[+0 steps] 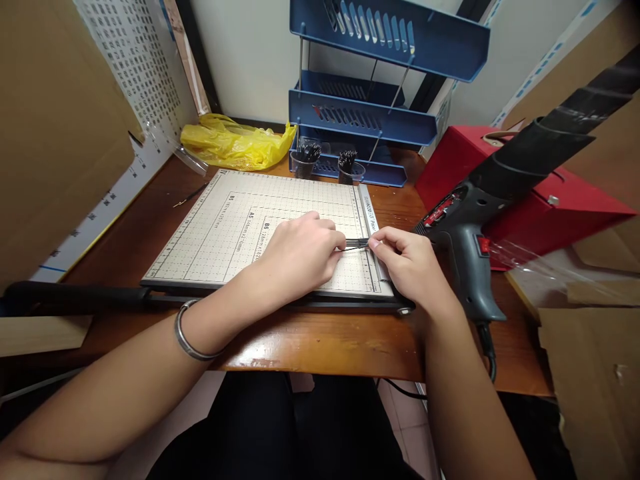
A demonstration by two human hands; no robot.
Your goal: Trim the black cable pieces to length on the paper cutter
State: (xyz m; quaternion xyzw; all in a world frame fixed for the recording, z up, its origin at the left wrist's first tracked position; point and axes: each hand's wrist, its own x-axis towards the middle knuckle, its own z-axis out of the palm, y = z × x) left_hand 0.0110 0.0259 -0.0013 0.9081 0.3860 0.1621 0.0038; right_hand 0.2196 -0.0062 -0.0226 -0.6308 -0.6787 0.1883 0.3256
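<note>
A small bundle of thin black strands (356,243), like short wires or tubes, spans the gap between my two hands. My left hand (305,250) is closed on its left end, knuckles up, over the board of a paper cutter (210,247). On the other end, my right hand (407,257) pinches with thumb and forefinger above the cutter's right edge strip. Both ends of the bundle are hidden in the fingers. The cutter's black handle (75,297) lies low along the front edge, reaching left.
Behind the cutter stand two clear cups (304,165) of black strands, a blue tiered rack (360,117) and a yellow plastic bag (237,141). To the right are a heat gun (467,260) with its cable and a red box (450,160). Cardboard (590,373) flanks the table.
</note>
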